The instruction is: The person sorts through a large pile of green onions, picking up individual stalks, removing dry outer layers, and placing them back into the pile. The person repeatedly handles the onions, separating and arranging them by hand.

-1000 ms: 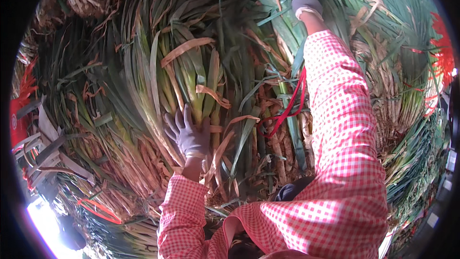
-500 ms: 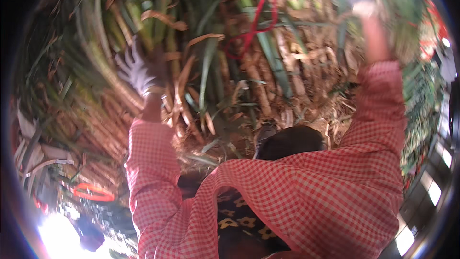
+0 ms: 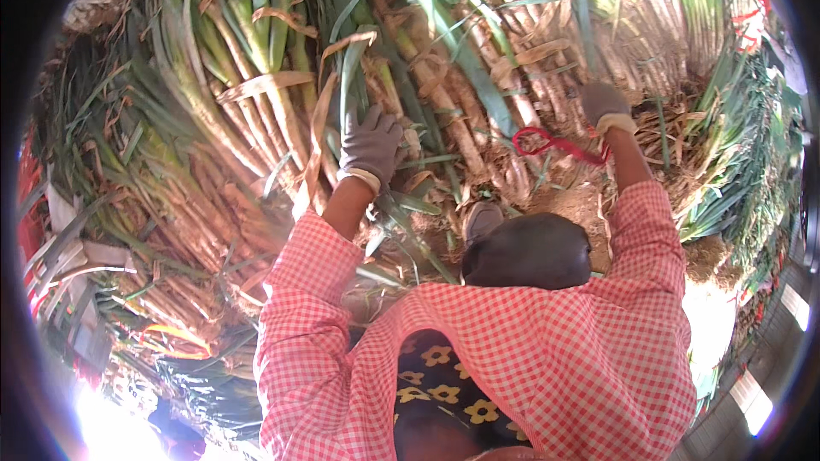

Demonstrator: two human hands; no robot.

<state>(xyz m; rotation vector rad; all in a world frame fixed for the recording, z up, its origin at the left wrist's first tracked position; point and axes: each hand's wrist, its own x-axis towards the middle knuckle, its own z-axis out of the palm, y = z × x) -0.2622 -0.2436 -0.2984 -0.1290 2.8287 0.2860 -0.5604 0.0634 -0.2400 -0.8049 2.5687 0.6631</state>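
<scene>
Long green onions [image 3: 461, 132], with pale soil-brown stalks and green tops, lie in a thick row before me. My left hand [image 3: 371, 149], in a grey glove with a pale cuff, rests on them with its fingers out and slightly apart, holding nothing. To the right, my right hand [image 3: 605, 107], gloved alike, is closed low over the stalks, its fingertips hidden beneath it. A red cord [image 3: 559, 145] comes out from under this hand beside the cuff, and its loop lies to the left over the stalk ends.
A dark rounded object [image 3: 527, 252] sits before my chest, a shoe tip [image 3: 483, 220] just beyond it. More onions [image 3: 145, 205] are heaped at left. Red ties [image 3: 747, 17] show at far right, an orange-red band [image 3: 175, 341] at lower left. Dry leaves litter the soil.
My right hand has come down and toward me from the far right, the red cord trailing with it. My left hand has moved right and nearer, onto other stalks.
</scene>
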